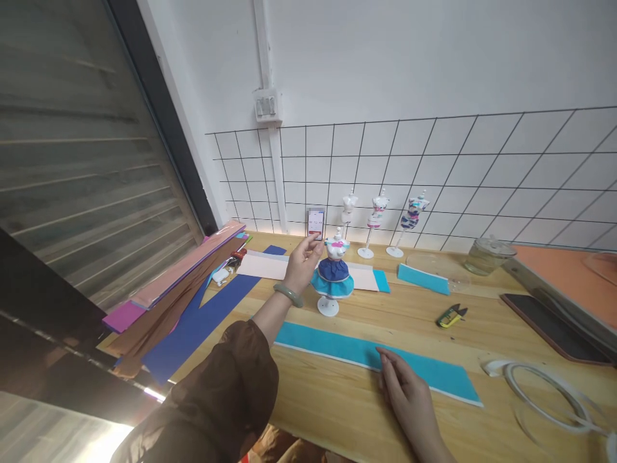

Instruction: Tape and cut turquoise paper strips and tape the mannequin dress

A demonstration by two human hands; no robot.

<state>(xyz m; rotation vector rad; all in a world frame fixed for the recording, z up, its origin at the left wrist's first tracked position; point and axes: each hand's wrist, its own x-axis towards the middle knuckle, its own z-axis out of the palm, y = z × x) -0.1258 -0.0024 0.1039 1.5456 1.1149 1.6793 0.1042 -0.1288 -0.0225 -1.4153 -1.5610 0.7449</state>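
My left hand (303,262), a green bangle (288,295) at its wrist, reaches to the left side of a small white dress form (336,249). Its fingers are loosely bent, and I cannot tell whether they touch the form. The form stands upright on a round white base and wears a dark blue ruffle (332,270) over a light blue ruffled skirt (337,287). My right hand (405,392) is over the near edge of a long turquoise strip (332,344). Its fingers are drawn together, with nothing visible between them.
Three more dress forms (377,212) stand by the wall, near a phone (315,222). Coloured sheets (187,270) and a dark blue strip (212,315) lie left. Right are thread snips (450,316), a short turquoise piece (424,278), a glass cup (489,255), a dark tablet-like slab (554,328) and coiled tubing (549,392).
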